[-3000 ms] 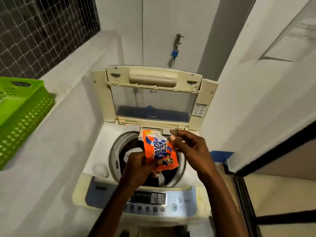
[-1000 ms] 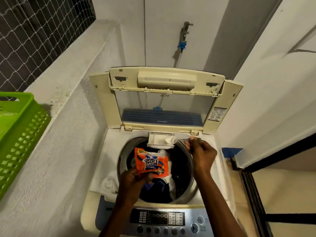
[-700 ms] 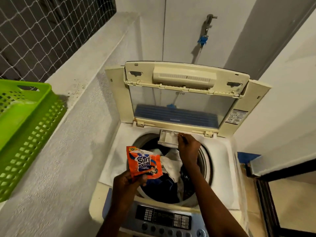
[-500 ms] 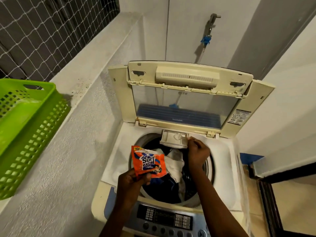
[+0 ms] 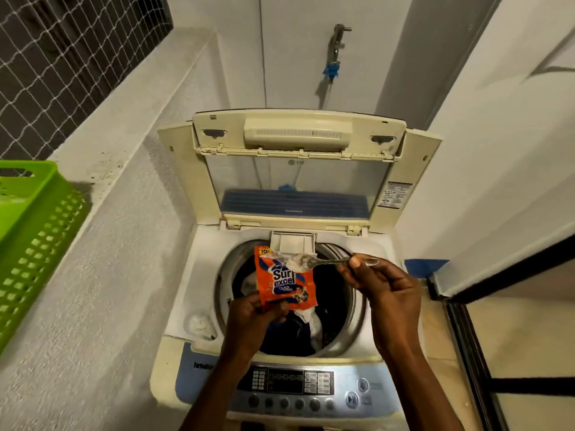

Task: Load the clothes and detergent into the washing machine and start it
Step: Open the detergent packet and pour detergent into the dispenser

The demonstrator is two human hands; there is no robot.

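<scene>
Head view: cream top-loading washing machine (image 5: 199, 275), hinged lid (image 5: 295, 169) upright, dark and white clothes (image 5: 306, 321) in the steel drum. Left hand (image 5: 252, 315), fingers curled, pinches the bottom edge of an orange detergent sachet (image 5: 284, 281), upright over the drum. Right hand (image 5: 378, 284) pinches the handle of a clear plastic spoon (image 5: 314, 262) bearing white powder, bowl at the sachet's mouth, just below the small open detergent drawer (image 5: 292, 242). Green perforated plastic basket (image 5: 34, 231) on the grey ledge, left.
</scene>
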